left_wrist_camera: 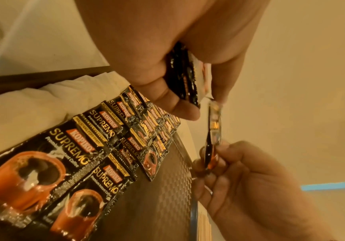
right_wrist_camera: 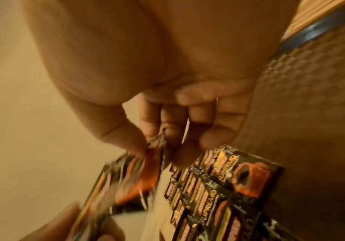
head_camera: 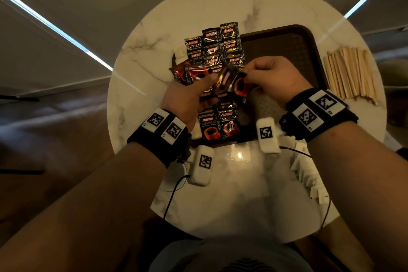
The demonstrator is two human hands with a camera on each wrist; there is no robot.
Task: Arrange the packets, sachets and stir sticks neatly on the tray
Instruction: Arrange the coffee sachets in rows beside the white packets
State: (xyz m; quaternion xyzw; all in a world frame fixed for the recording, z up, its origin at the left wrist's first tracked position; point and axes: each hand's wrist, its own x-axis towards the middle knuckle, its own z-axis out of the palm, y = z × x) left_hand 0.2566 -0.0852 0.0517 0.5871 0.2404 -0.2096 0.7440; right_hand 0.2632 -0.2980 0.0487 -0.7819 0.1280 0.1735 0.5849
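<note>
Black Kopiko coffee packets [head_camera: 217,51] lie in overlapping rows on the left part of the brown tray [head_camera: 284,51]. Above them my left hand [head_camera: 205,88] grips a small stack of the same packets [left_wrist_camera: 186,78]. My right hand [head_camera: 248,76] pinches one packet [head_camera: 237,84] by its edge, drawn out beside the stack. In the left wrist view this packet [left_wrist_camera: 213,130] hangs edge-on between the two hands. The right wrist view shows the right hand's fingertips [right_wrist_camera: 163,135] on the blurred packet [right_wrist_camera: 144,172], with the laid rows [right_wrist_camera: 219,187] below.
Wooden stir sticks [head_camera: 351,73] lie in a pile on the marble table [head_camera: 240,196], right of the tray. White sachets [head_camera: 309,174] are scattered at the front right; more white sachets [left_wrist_camera: 43,101] lie by the tray's left edge. Cables run across the table's near side.
</note>
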